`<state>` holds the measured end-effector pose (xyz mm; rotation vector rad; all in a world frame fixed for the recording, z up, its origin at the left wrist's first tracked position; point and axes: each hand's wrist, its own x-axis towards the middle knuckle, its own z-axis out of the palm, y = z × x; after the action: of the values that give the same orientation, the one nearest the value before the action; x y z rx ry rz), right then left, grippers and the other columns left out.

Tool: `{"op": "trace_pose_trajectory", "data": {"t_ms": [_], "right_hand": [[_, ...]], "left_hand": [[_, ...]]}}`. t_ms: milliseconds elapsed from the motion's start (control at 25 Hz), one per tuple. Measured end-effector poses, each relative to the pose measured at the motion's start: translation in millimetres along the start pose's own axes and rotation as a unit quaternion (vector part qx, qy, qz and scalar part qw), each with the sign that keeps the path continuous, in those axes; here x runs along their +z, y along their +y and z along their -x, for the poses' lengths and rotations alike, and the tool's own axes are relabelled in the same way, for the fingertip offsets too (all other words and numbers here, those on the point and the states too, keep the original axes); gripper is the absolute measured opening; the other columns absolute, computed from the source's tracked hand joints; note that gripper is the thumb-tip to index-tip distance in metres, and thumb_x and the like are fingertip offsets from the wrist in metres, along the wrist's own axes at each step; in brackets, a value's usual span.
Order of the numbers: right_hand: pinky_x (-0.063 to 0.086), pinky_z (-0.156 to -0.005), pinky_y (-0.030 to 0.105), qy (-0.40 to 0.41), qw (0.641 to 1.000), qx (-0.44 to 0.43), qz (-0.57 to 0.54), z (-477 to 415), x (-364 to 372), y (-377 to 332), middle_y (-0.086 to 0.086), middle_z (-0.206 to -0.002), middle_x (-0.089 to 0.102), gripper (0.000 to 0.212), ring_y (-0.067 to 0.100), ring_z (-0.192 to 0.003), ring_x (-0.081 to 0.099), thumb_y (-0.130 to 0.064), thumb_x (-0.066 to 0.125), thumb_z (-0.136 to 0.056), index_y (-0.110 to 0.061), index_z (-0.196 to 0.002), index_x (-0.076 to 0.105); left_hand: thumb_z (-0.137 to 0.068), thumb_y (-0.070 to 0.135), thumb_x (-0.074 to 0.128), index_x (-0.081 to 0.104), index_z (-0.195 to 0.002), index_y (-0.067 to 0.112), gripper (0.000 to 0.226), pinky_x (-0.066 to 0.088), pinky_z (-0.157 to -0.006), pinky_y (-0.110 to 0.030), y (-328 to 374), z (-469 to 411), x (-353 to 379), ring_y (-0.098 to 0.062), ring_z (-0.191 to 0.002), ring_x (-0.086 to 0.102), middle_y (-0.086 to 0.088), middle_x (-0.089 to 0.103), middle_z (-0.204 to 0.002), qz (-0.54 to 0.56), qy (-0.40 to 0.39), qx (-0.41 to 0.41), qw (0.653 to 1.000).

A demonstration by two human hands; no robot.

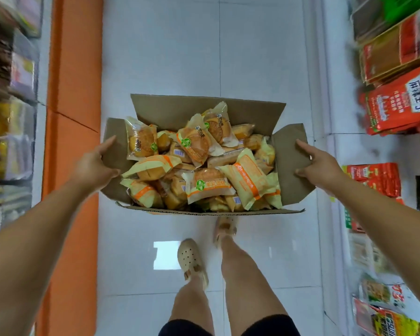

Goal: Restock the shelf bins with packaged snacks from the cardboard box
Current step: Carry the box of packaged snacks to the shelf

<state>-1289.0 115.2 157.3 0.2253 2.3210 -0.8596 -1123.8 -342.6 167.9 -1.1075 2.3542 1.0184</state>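
An open cardboard box (204,109) sits in the middle of the head view, above the floor, filled with several yellow and orange packaged snack cakes (205,185). My left hand (95,163) grips the box's left side flap, thumb on the inner face and index finger along the flap's edge. My right hand (320,166) grips the right side flap in the same manner. The box's far flap stands up and the near flap folds down toward me. The other fingers of both hands are hidden behind the flaps.
I stand in a narrow aisle on white floor tiles (180,44). An orange shelf base (73,93) and blurred shelf goods (10,117) run along the left. Red snack bags (398,103) fill shelves on the right. My feet in beige clogs (192,260) are below the box.
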Motion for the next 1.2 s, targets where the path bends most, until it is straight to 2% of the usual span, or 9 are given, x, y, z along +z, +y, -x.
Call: {"op": "trace_pose_trajectory", "data": {"t_ms": [80, 280, 440, 600, 760, 920, 1120, 1200], "right_hand": [[0.051, -0.089, 0.031, 0.003, 1.000, 0.011, -0.028, -40, -15, -21, 0.000, -0.139, 0.051, 0.084, 0.020, -0.110, 0.058, 0.007, 0.066, -0.078, -0.042, -0.142, 0.042], [0.052, -0.089, 0.032, -0.003, 0.999, 0.003, -0.049, -141, -61, -94, -0.002, -0.137, 0.050, 0.084, 0.021, -0.111, 0.058, 0.009, 0.066, -0.078, -0.040, -0.142, 0.043], [0.052, -0.093, 0.035, -0.009, 0.997, 0.004, -0.073, -218, -97, -155, -0.005, -0.140, 0.049, 0.084, 0.022, -0.114, 0.058, 0.010, 0.066, -0.078, -0.042, -0.140, 0.045], [0.051, -0.084, 0.028, -0.004, 0.997, 0.001, -0.073, -297, -127, -222, -0.004, -0.140, 0.050, 0.084, 0.019, -0.112, 0.058, 0.010, 0.066, -0.078, -0.042, -0.140, 0.045], [0.053, -0.090, 0.034, 0.010, 0.997, 0.009, -0.080, -371, -151, -294, -0.003, -0.141, 0.050, 0.083, 0.021, -0.111, 0.059, 0.010, 0.067, -0.078, -0.041, -0.141, 0.045], [0.053, -0.086, 0.031, 0.020, 0.994, 0.025, -0.101, -438, -175, -369, -0.008, -0.140, 0.049, 0.082, 0.017, -0.108, 0.059, 0.010, 0.066, -0.079, -0.042, -0.140, 0.046], [0.055, -0.087, 0.033, 0.008, 0.992, 0.016, -0.122, -532, -204, -458, -0.008, -0.142, 0.048, 0.081, 0.018, -0.111, 0.059, 0.011, 0.065, -0.080, -0.040, -0.141, 0.046], [0.055, -0.084, 0.033, -0.003, 0.993, 0.014, -0.118, -574, -212, -493, -0.007, -0.141, 0.048, 0.081, 0.019, -0.110, 0.060, 0.011, 0.064, -0.080, -0.040, -0.141, 0.045]], "left_hand": [[-0.080, -0.006, 0.073, 0.038, -0.149, 0.033, 0.087, 0.051, -0.081, -0.035, 37, -37, -11, -0.023, -0.094, 0.055, -0.013, 0.058, -0.131, -0.007, 0.000, 0.006, 1.000], [-0.079, -0.009, 0.071, 0.038, -0.149, 0.033, 0.087, 0.050, -0.081, -0.033, 120, -130, -32, -0.021, -0.094, 0.058, -0.004, 0.057, -0.125, 0.016, -0.002, 0.004, 1.000], [-0.079, -0.011, 0.070, 0.041, -0.147, 0.033, 0.087, 0.051, -0.086, -0.035, 179, -197, -54, -0.020, -0.097, 0.058, -0.002, 0.054, -0.135, 0.054, 0.010, -0.009, 0.998], [-0.078, -0.009, 0.072, 0.041, -0.146, 0.037, 0.087, 0.053, -0.087, -0.037, 240, -286, -85, -0.022, -0.097, 0.061, -0.004, 0.056, -0.133, 0.058, 0.011, -0.002, 0.998], [-0.080, -0.008, 0.070, 0.039, -0.147, 0.038, 0.087, 0.054, -0.080, -0.037, 295, -379, -117, -0.024, -0.091, 0.063, -0.006, 0.058, -0.130, 0.061, -0.011, 0.011, 0.998], [-0.078, -0.006, 0.074, 0.040, -0.146, 0.040, 0.088, 0.051, -0.073, -0.028, 349, -464, -156, -0.020, -0.097, 0.059, -0.002, 0.055, -0.137, 0.047, -0.004, 0.022, 0.999], [-0.079, -0.005, 0.073, 0.039, -0.145, 0.044, 0.089, 0.056, -0.082, -0.042, 416, -573, -204, -0.023, -0.096, 0.061, 0.002, 0.056, -0.124, 0.053, -0.007, 0.009, 0.999], [-0.079, -0.005, 0.073, 0.039, -0.144, 0.046, 0.090, 0.057, -0.084, -0.048, 439, -613, -218, -0.025, -0.100, 0.063, 0.000, 0.057, -0.129, 0.052, -0.007, 0.005, 0.999]]}}
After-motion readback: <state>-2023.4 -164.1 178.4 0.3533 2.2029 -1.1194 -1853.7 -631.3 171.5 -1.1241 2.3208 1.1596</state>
